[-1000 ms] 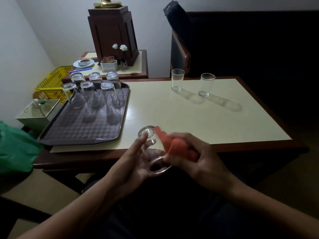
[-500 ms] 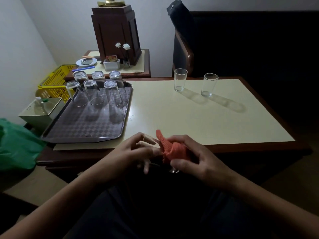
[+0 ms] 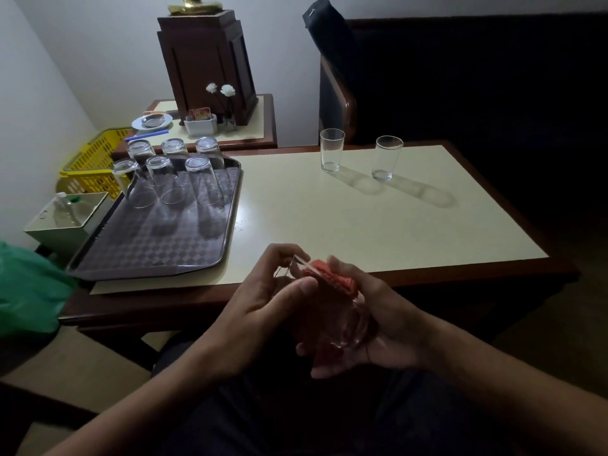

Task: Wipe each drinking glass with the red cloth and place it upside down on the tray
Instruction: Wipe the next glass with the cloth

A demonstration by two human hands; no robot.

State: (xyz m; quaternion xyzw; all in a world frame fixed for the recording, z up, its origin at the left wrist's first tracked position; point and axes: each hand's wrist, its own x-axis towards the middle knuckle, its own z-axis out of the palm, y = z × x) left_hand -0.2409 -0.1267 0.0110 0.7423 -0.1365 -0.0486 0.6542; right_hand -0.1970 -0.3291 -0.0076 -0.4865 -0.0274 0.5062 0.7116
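Over my lap, just in front of the table's near edge, I hold a clear drinking glass (image 3: pixel 332 324) between both hands. My left hand (image 3: pixel 263 307) grips its upper end with curled fingers. My right hand (image 3: pixel 371 320) cups the glass from the right and holds the red cloth (image 3: pixel 332 279) against it. Several glasses (image 3: pixel 200 179) stand upside down at the far end of the dark patterned tray (image 3: pixel 154 248) on the table's left. Two upright glasses (image 3: pixel 331 149) (image 3: pixel 386 158) stand at the table's far side.
The cream-topped table (image 3: pixel 345 218) has a dark wooden edge. Behind it a side table carries a brown wooden box (image 3: pixel 207 60), a saucer and small flowers. A yellow basket (image 3: pixel 95 159), a white bin (image 3: pixel 69 218) and a green bag (image 3: pixel 26 291) lie left. A dark chair (image 3: pixel 335 93) stands beyond.
The glass has turned in my hands and the cloth has shifted from the side toward its upper end. My view has moved closer to the table.
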